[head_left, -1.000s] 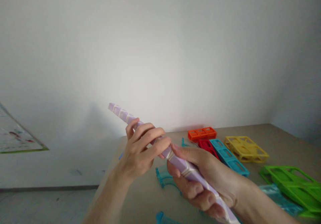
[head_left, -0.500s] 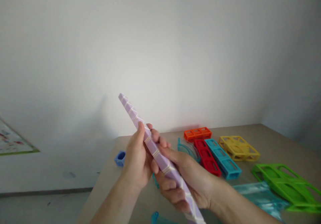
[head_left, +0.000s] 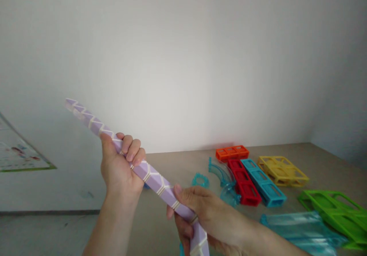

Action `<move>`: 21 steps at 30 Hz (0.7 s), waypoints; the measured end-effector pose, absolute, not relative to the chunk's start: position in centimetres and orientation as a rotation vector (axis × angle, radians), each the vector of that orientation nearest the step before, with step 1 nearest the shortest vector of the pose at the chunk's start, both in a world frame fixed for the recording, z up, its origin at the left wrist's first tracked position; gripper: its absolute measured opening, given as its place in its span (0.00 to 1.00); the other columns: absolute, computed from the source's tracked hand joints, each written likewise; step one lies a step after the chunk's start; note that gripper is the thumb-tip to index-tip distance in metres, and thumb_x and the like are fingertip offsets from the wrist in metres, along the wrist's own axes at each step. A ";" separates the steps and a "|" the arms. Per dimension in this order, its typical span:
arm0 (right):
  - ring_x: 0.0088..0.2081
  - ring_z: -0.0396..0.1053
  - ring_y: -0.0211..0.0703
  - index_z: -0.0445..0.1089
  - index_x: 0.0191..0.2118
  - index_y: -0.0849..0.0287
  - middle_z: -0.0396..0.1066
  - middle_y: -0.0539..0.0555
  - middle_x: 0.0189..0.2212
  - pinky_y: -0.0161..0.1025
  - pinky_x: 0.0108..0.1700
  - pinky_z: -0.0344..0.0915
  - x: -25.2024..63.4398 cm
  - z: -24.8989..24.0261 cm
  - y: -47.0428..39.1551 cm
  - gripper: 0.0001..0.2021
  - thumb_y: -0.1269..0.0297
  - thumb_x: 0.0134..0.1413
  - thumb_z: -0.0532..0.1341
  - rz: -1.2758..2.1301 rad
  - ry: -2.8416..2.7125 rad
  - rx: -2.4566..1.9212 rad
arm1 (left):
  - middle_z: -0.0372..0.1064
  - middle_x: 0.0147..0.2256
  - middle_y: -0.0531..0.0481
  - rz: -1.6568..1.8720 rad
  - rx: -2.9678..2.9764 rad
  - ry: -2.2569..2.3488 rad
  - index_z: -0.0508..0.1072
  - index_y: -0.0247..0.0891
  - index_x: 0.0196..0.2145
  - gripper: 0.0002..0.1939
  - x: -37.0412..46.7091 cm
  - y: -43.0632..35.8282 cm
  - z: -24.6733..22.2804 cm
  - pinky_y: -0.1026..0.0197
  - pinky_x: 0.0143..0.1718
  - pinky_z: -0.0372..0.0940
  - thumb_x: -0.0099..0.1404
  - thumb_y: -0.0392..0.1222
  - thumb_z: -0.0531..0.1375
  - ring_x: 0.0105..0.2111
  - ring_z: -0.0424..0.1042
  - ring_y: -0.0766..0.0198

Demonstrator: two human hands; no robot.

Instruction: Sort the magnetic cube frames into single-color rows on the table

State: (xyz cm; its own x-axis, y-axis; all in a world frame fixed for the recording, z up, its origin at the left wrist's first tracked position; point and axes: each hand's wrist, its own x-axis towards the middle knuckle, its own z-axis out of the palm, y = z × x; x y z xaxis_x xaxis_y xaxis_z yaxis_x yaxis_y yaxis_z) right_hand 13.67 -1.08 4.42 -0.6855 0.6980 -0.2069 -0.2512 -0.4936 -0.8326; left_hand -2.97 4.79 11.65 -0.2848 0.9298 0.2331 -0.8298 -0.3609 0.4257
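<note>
A long lilac snake puzzle with white edges stretches diagonally across the middle, from upper left down to the bottom edge. My left hand is wrapped round its upper half, thumb along one side and fingers over the other. Lower down, my right hand grips it between thumb and fingers. Beyond my left hand the far end sticks out in the air, slightly blurred. Near my right hand the strip bends downward, and its lower end leaves the view.
On the table lie an orange frame, a red frame, a blue frame, a yellow frame and a green frame. Clear teal pieces lie at right, a teal ring behind. A wall rises behind.
My left hand has moved left and apart from my right hand along the snake puzzle. The puzzle's far end has swung left and lies flatter, and its near end now bends.
</note>
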 end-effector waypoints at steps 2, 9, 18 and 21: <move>0.14 0.62 0.33 0.71 0.33 0.63 0.60 0.44 0.13 0.29 0.17 0.60 13.7 4.3 -1.1 0.28 0.36 0.51 0.60 2.203 -1.095 -0.725 | 0.50 0.15 0.60 1.872 0.565 0.251 0.65 0.36 0.27 0.27 -3.0 4.7 11.8 0.72 0.08 0.42 0.74 0.56 0.43 0.10 0.51 0.76; 0.13 0.61 0.31 0.71 0.31 0.62 0.58 0.44 0.12 0.27 0.17 0.61 13.9 5.1 -1.4 0.23 0.43 0.58 0.58 2.216 -0.979 -0.734 | 0.53 0.14 0.59 1.764 0.641 0.228 0.66 0.37 0.27 0.30 -1.3 3.2 11.3 0.71 0.12 0.49 0.71 0.63 0.42 0.12 0.53 0.74; 0.23 0.70 0.39 0.72 0.34 0.64 0.69 0.53 0.24 0.34 0.23 0.68 15.9 6.2 -0.6 0.32 0.35 0.58 0.51 1.826 -1.401 -0.872 | 0.43 0.11 0.60 1.867 0.590 0.665 0.56 0.40 0.18 0.33 -0.2 2.7 11.8 0.66 0.13 0.46 0.64 0.71 0.45 0.10 0.44 0.71; 0.33 0.72 0.41 0.72 0.44 0.61 0.72 0.55 0.34 0.36 0.32 0.70 17.0 6.8 -0.5 0.27 0.39 0.57 0.56 1.542 -1.614 -0.862 | 0.49 0.14 0.60 1.955 0.601 0.805 0.62 0.39 0.23 0.28 -0.8 3.2 11.9 0.66 0.14 0.50 0.67 0.66 0.47 0.12 0.49 0.71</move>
